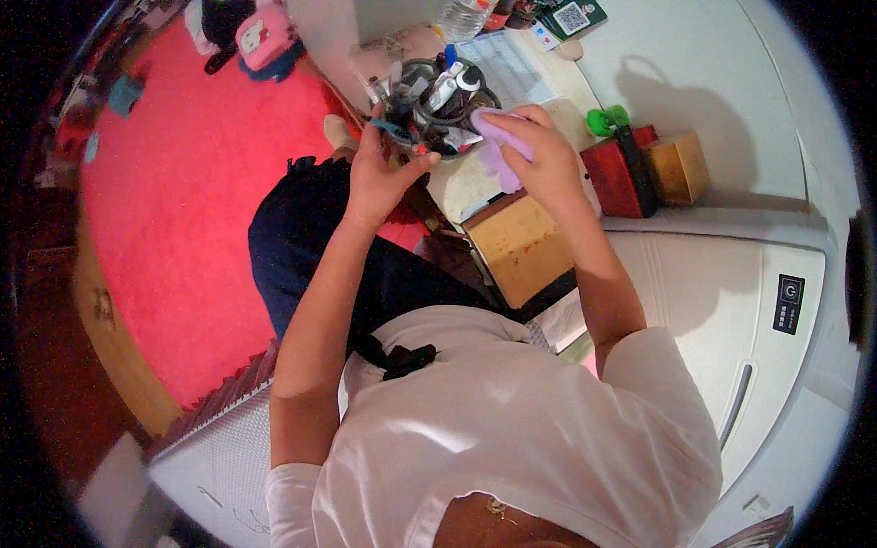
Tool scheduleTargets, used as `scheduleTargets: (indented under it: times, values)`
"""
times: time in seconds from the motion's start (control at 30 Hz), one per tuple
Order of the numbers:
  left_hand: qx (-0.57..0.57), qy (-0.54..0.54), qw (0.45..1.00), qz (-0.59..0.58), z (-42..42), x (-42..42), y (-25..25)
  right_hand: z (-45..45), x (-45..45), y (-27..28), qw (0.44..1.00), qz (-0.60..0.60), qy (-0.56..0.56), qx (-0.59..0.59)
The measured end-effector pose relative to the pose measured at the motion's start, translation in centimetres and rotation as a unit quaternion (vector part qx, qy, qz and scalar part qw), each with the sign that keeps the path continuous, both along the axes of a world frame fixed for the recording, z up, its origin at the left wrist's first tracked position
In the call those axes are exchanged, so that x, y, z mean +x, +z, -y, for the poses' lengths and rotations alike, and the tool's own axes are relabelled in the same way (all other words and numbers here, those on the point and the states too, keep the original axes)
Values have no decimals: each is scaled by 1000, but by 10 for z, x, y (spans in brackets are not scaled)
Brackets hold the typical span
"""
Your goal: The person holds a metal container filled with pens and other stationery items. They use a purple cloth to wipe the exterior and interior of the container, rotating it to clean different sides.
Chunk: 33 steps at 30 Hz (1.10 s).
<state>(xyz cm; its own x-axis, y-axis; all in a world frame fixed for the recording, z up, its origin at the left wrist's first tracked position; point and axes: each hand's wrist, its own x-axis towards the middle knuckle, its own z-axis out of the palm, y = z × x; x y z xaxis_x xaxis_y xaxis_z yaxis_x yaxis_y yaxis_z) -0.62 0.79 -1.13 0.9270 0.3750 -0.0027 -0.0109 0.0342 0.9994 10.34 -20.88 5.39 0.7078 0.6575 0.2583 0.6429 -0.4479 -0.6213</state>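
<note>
My right hand (548,154) grips a lilac cloth (505,154) at the near right side of a round dark organizer (449,156). Part of the cloth hangs below my fingers. Crowded into the organizer are small tubes and bottles, among them a white bottle (445,88) with a blue item (450,53) behind it. At the organizer's near left edge is my left hand (384,171), thumb and forefinger spread wide. A teal strip (390,127) shows by its fingertips. Whether that hand grips the rim is unclear.
A yellow box (521,246) sits at the table's near end. To the right stand a red box (616,175), a gold box (678,168) and a green object (607,120). Papers (510,65) and a clear plastic bottle (466,17) lie beyond. Red carpet (199,205) covers the floor leftward.
</note>
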Motion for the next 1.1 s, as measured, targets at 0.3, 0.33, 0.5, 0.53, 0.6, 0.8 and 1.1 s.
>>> scheduleTargets:
  times: [0.3, 0.33, 0.5, 0.53, 0.6, 0.8, 1.1]
  values:
    - [-2, 20, 1000, 19, 13, 4, 2, -22, -16, -10, 993, 103, -48, -23]
    - [7, 22, 1000, 11, 13, 4, 1, -23, -19, -10, 991, 120, -58, -33]
    - [29, 17, 999, -35, 11, 3, 6, -10, -30, -10, 990, 105, -54, -74]
    - [5, 9, 1000, -24, 9, 2, 7, -5, -32, -9, 991, 97, -49, -84]
    - [-47, 0, 999, 3, 5, 3, 9, 8, -35, -15, 997, 13, -38, -64]
    - [-121, -33, 992, 27, -11, 1, 17, 31, -17, -13, 992, -26, -118, 21]
    - [104, -2, 995, 2, -6, 14, -21, -15, 21, -3, 993, 114, -36, 0]
